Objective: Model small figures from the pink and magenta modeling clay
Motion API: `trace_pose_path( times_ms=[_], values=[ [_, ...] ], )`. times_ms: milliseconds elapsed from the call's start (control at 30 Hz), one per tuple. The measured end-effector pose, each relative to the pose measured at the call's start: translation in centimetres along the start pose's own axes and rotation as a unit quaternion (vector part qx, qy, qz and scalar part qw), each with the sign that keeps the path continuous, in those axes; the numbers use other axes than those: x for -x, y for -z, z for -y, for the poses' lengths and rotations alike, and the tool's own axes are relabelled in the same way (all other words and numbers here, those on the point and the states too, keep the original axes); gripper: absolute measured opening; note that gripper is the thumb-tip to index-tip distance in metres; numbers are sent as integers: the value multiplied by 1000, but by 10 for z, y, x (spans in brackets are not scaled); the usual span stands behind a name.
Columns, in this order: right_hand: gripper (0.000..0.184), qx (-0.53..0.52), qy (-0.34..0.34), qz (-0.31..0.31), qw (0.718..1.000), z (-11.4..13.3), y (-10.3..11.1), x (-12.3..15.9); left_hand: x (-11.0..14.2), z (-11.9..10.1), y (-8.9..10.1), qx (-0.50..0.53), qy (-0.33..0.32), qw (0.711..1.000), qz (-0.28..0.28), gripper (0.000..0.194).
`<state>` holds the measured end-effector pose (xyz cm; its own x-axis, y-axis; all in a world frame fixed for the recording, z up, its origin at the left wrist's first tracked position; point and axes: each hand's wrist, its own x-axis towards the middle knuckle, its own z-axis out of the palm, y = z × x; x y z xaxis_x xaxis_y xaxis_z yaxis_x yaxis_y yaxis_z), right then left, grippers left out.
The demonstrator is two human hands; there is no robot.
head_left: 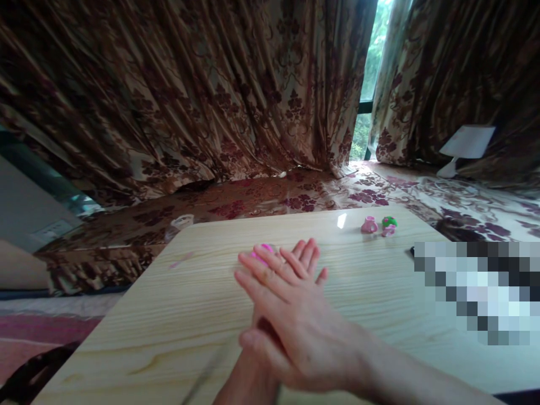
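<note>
My right hand (295, 315) lies palm down across my left hand (311, 257), its fingers stretched out and slightly spread. Of the left hand, only the straight fingertips past the right hand and the wrist below it show. Whether anything sits between the two palms is hidden. Just beyond the right fingertips is a bright pink piece (265, 248), partly covered by the fingers; its kind cannot be made out. Farther back on the table stand a small pink pot-shaped figure (369, 225) and a similar pink one with a green top (389, 226).
The light wood-grain table (169, 315) spans the foreground, with a pink smear (181, 260) at its left. A clear plastic container (181, 224) is at the far left corner. Behind are a flower-patterned cloth (304, 197), curtains (236, 90) and a white lamp (468, 142). A pixelated patch covers the right side.
</note>
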<state>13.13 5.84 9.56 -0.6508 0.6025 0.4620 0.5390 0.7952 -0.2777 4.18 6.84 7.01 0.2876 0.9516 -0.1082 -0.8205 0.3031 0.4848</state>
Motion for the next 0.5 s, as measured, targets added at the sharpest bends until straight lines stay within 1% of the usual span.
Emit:
trace_pose_path(
  times_ms=[67, 133, 200, 267, 300, 333, 367, 400, 433, 467, 500],
  values=[
    [59, 6, -52, -29, 998, -11, 0, -6, 4, 7, 1, 12, 11, 1000, 14, 46],
    [52, 11, -79, -28, 996, -19, -2, -3, 5, -1, 4, 32, 24, 999, 35, 45],
    [49, 4, -63, 1, 998, -16, -7, 7, 1, -18, 6, 38, 12, 998, 38, 46],
    [51, -10, -14, 17, 1000, -3, -11, 13, -7, -32, 6, 26, -46, 997, 48, 49],
    [52, -16, 11, 20, 1000, 2, -12, 12, -11, -34, 5, 20, -67, 996, 48, 49],
    [53, -19, 25, 18, 999, 6, -12, 8, -15, -32, 3, 20, -81, 996, 43, 48],
    [53, -19, 21, 5, 1000, 7, -12, 2, -17, -26, 0, 24, -85, 996, 34, 47],
    [52, -15, 5, -17, 1000, 4, -10, -5, -16, -20, -2, 26, -79, 996, 30, 44],
    [50, -9, -26, -45, 999, -2, -9, -11, -15, -13, -4, 28, -72, 997, 28, 43],
    [48, -3, -62, -65, 996, -10, -7, -15, -11, -9, -6, 30, -59, 997, 25, 42],
    [47, 1, -83, -77, 994, -16, -6, -16, -8, -7, -6, 34, -44, 998, 23, 42]
  ],
)
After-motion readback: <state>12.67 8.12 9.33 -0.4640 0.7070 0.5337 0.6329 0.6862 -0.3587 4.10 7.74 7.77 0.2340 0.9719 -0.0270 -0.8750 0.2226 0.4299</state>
